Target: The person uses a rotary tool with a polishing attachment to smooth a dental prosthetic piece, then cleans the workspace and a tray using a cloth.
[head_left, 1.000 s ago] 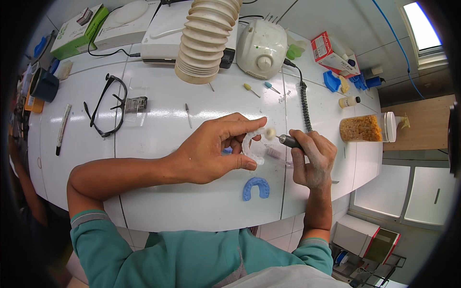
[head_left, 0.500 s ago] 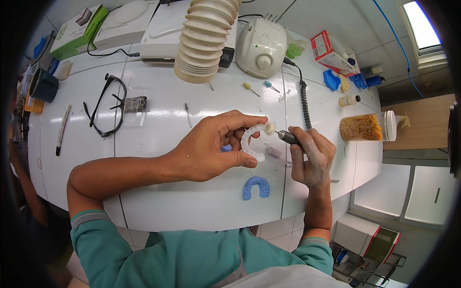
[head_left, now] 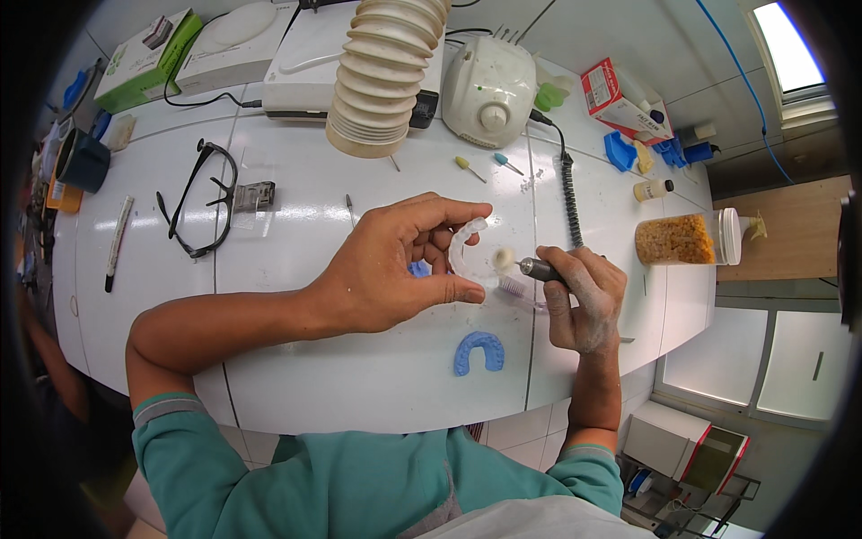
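Note:
Between thumb and fingers, my left hand (head_left: 382,269) grips a clear, arch-shaped dental splint (head_left: 459,251) by its edges, its open side turned to the right. My right hand (head_left: 588,301) is closed round a dark rotary handpiece (head_left: 540,269) and shows whitish dust. On the handpiece's end is a rounded off-white polishing tip (head_left: 504,260), at the splint's open side; a small gap seems to lie between them. Below the hands, a blue dental arch model (head_left: 479,352) lies on the table. A brush with pale bristles (head_left: 514,287) lies partly behind the right hand. Another blue piece (head_left: 418,269) is mostly hidden behind my left hand.
A ribbed extraction hose (head_left: 382,85) hangs above the table. Behind it stands a white control box (head_left: 489,94) with a coiled cord (head_left: 569,193). Burs (head_left: 470,169), black glasses (head_left: 215,193), a marker (head_left: 118,242) and a jar of yellowish granules (head_left: 678,238) lie around.
My left hand has tilted the splint, and it sits slightly further left. The polishing tip has moved down from the splint's upper end to beside its open middle.

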A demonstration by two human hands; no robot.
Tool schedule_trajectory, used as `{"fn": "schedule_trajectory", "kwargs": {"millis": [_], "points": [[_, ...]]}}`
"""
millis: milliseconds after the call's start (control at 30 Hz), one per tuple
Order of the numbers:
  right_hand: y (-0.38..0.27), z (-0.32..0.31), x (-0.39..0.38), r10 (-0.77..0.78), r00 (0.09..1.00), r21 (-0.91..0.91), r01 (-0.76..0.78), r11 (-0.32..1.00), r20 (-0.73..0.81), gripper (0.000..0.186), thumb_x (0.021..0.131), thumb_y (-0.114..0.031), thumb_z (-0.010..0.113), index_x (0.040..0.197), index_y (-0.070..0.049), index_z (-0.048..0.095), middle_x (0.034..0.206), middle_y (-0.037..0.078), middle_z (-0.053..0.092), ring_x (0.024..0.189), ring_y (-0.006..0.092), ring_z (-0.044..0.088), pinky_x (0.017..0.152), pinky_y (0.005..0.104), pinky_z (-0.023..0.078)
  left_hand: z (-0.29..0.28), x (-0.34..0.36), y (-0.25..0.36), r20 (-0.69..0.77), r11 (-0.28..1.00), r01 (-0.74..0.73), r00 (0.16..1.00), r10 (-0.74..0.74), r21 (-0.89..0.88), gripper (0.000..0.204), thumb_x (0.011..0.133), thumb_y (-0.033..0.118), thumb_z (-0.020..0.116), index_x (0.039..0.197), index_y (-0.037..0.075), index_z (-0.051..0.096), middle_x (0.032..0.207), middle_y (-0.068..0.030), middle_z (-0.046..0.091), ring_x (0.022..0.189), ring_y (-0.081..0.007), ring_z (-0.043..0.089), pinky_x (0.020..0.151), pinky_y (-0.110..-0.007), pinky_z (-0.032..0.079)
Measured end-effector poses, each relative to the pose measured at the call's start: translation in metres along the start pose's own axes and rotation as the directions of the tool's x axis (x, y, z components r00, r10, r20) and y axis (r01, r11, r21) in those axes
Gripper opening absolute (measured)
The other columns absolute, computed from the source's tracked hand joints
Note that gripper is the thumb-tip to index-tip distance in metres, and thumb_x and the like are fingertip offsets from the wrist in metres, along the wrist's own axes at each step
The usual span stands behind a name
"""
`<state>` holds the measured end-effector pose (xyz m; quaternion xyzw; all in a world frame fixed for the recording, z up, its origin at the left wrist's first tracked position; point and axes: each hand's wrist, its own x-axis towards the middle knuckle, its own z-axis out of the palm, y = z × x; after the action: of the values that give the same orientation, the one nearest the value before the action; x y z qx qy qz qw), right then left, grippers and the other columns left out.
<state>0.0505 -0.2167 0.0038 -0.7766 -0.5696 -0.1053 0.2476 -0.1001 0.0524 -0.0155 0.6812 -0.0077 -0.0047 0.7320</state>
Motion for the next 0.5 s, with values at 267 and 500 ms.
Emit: {"fn": "schedule_trajectory", "kwargs": {"millis": [267, 500], "points": [[-0.019, 0.002, 0.002, 0.165, 0.986, 0.305, -0.150, 0.941, -0.023, 0.055, 0.075, -0.024, 0.103, 0.120, -0.002, 0.079, 0.075, 0.004, 0.069, 0.062, 0.0148, 0.066, 0.058, 0.0300, 0.052, 0.004, -0.001, -0.001, -0.001, 0.996, 0.062, 0.998, -0.063, -0.060, 0.073, 0.084, 0.010, 0.101, 0.140, 0.000, 0.056, 0.125, -0.0086, 0.067, 0.101, -0.0074, 0.066, 0.082, -0.025, 0.058], [-0.026, 0.011, 0.006, -0.115, 0.990, 0.199, 0.130, 0.971, -0.087, 0.039, 0.075, -0.019, 0.101, 0.110, -0.016, 0.086, 0.062, -0.005, 0.055, 0.051, 0.0107, 0.049, 0.051, 0.0305, 0.034, 0.010, 0.001, -0.007, 0.082, 0.988, 0.142, 0.987, -0.137, -0.057, 0.072, 0.083, 0.012, 0.102, 0.138, 0.000, 0.058, 0.129, -0.0108, 0.069, 0.110, -0.0111, 0.070, 0.086, -0.027, 0.061]]}}
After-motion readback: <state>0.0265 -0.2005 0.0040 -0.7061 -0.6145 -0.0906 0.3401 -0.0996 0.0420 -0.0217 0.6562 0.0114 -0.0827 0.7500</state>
